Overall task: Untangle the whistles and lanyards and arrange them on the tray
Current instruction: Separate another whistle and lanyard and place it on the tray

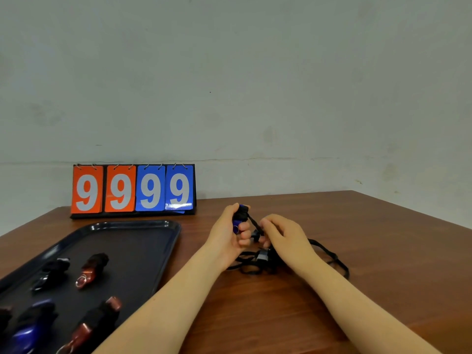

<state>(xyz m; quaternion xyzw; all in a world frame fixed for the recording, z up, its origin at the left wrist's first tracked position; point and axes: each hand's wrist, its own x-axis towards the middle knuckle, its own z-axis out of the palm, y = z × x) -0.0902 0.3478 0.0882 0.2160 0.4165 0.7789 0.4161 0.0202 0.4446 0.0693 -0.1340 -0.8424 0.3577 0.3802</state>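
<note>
Five wrapped whistles [92, 267] (tray [143, 227])

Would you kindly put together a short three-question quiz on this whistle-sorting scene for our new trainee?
1. True or false: the left hand holds a blue whistle wrapped in black cord.
2. Which digit shows on all four cards of the orange and blue flip scoreboard?
3. Where does the loose tangle of black lanyard lie? A) on the dark plastic tray B) on the brown wooden table, under the right hand C) on the scoreboard

Key: 1 true; 2 nine; 3 B.
</note>
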